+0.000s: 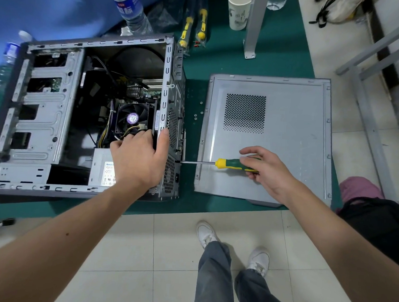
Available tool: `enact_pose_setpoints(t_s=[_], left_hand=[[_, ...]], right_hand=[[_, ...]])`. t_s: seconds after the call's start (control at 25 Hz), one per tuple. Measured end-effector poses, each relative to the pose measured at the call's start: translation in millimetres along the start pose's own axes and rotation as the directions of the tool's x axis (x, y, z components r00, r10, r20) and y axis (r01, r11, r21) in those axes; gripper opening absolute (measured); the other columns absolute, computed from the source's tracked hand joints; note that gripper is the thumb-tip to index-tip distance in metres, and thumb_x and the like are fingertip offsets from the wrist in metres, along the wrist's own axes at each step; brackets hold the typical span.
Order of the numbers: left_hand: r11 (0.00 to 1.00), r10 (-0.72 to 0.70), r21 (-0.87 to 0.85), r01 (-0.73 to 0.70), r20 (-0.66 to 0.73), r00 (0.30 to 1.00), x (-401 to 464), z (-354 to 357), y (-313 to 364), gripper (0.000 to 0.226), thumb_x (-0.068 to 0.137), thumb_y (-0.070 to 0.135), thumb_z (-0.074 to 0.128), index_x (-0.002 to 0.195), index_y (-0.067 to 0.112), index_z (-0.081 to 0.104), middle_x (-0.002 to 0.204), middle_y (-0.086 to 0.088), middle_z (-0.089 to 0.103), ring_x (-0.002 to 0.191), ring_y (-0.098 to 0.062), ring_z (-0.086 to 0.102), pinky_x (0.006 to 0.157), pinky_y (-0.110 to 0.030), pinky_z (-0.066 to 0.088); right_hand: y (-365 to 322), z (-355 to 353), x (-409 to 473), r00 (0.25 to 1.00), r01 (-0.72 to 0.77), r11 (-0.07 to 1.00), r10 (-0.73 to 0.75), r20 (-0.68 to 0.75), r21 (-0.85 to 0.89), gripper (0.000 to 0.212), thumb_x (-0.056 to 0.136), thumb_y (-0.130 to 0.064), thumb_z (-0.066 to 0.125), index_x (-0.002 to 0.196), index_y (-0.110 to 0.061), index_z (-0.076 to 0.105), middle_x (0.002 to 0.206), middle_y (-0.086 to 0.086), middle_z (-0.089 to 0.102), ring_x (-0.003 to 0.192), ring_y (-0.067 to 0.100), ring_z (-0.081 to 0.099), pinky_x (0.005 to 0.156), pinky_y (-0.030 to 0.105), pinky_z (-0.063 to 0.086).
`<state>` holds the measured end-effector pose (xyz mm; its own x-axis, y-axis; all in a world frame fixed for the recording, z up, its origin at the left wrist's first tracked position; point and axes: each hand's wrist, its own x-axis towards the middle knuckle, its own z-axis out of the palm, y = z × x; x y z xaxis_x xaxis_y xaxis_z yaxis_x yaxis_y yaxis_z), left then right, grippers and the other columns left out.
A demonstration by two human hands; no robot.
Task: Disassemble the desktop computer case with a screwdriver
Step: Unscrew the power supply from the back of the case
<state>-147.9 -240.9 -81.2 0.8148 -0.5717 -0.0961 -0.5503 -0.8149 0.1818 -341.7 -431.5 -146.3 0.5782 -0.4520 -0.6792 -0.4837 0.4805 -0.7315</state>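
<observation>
Lying open-sided, grey computer case, fan and cables exposed

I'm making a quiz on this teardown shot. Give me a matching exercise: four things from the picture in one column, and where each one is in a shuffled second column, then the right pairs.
Things
1. screwdriver
2. side panel
3. paper cup
4. loose screws

Places
A. flat on the green mat, right of the case
B. on the mat between case and panel
C. held in the right hand, tip at the back of the computer case
D. standing at the far edge of the mat, beside a metal leg

Pairs: 1-C, 2-A, 3-D, 4-B
</observation>
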Motion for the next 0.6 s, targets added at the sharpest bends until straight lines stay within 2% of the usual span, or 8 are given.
enact_pose_setpoints(t_s=[0.28, 0.36, 0.48, 0.6], left_hand=[[1.000, -0.009, 0.014, 0.009, 0.017, 1.000, 0.9, 1.5, -0.9, 0.066, 0.095, 0.061, 0.009, 0.063, 0.016, 0.045, 0.066, 0.003, 0.050, 0.076, -0.025, 0.049, 0.088, -0.046, 0.032], [1.000, -0.011, 0.011, 0.011, 0.016, 1.000, 1.3, 1.1, -1.2, 0.066, 0.095, 0.061, 0.009, 0.062, 0.016, 0.044, 0.065, 0.003, 0.049, 0.076, -0.025, 0.049, 0.090, -0.047, 0.033], [1.000, -0.014, -0.008, 0.014, 0.005, 1.000, 1.3, 1.2, -0.3, 0.065, 0.095, 0.061, 0.011, 0.061, 0.015, 0.042, 0.063, 0.003, 0.047, 0.073, -0.025, 0.049, 0.090, -0.047, 0.033], [1.000, -0.015, -0.006, 0.015, -0.003, 1.000, 0.9, 1.6, -0.7, 0.065, 0.096, 0.061, 0.012, 0.060, 0.015, 0.041, 0.061, 0.003, 0.047, 0.072, -0.025, 0.048, 0.087, -0.046, 0.032]], right_hand=[[3.6, -2.7, -1.6, 0.997, 0.070, 0.989, -0.072, 0.015, 0.127, 0.035, 0.082, 0.010, 0.066, 0.100, -0.020, 0.067, 0.096, 0.001, 0.066, 0.078, 0.010, 0.061, 0.065, 0.019, 0.046], [5.3, -3.0, -1.0, 0.998, 0.068, 0.991, -0.070, 0.007, 0.115, 0.039, 0.079, 0.012, 0.067, 0.099, -0.022, 0.068, 0.096, -0.002, 0.067, 0.081, 0.010, 0.062, 0.067, 0.021, 0.043], [8.8, -1.4, -1.3, 0.998, 0.052, 0.987, -0.056, 0.024, 0.149, 0.033, 0.080, 0.011, 0.066, 0.098, -0.017, 0.069, 0.096, 0.004, 0.066, 0.084, 0.013, 0.064, 0.073, 0.021, 0.048], [8.3, -4.5, -5.1, 0.997, 0.058, 0.975, -0.048, -0.052, 0.215, 0.015, 0.085, 0.002, 0.067, 0.090, -0.012, 0.067, 0.088, 0.007, 0.065, 0.077, 0.016, 0.064, 0.067, 0.022, 0.052]])
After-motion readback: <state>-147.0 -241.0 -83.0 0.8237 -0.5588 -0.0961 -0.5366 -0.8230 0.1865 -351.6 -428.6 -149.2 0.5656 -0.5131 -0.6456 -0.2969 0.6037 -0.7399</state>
